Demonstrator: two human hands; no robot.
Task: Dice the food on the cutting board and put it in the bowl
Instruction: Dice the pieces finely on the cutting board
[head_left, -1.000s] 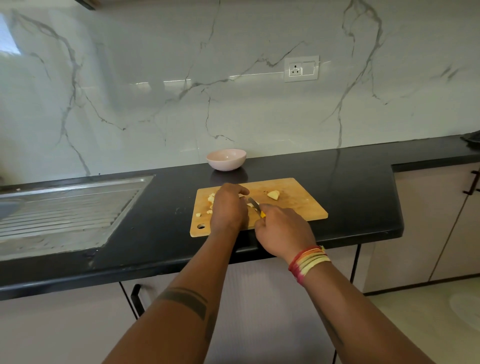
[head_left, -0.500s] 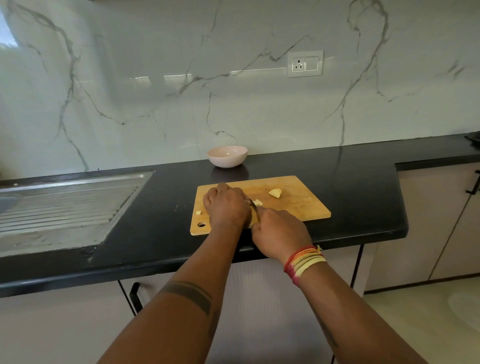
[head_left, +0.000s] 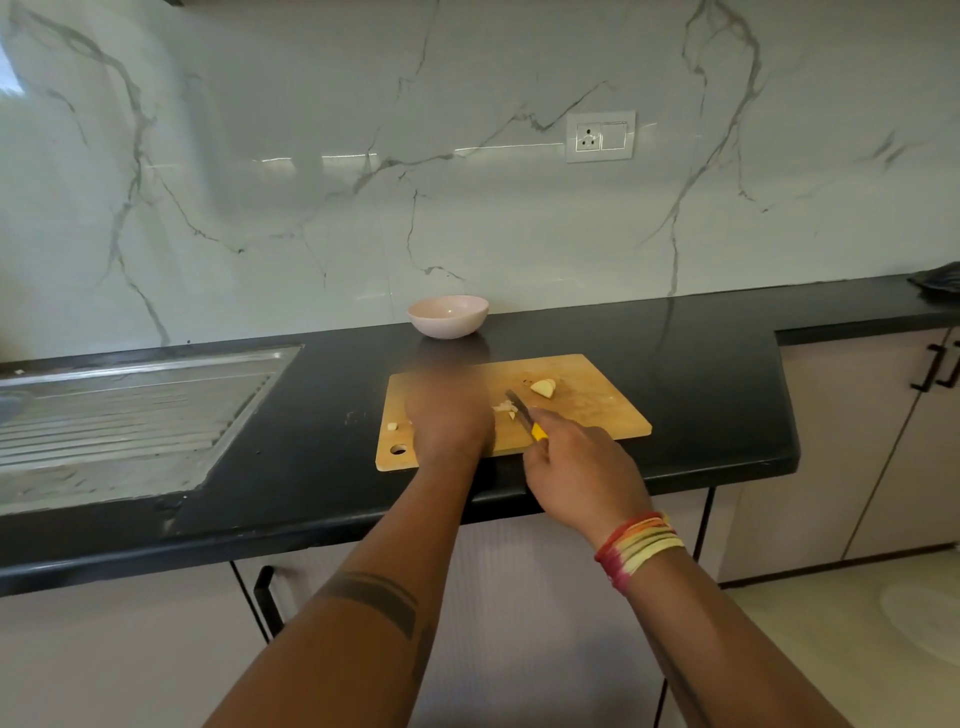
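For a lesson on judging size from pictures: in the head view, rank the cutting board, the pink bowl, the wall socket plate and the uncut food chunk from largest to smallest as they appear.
1. cutting board
2. pink bowl
3. wall socket plate, close to the bowl and farther off, so unsure
4. uncut food chunk

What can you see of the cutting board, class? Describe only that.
The cutting board is a light wooden rectangle with rounded corners and a round hole at its near left corner. It lies flat on the black counter, near the front edge, in front of the bowl. Its surface looks scuffed and stained. A pale food chunk and small diced bits rest on it. The left hand covers its left part; whether it touches is unclear.
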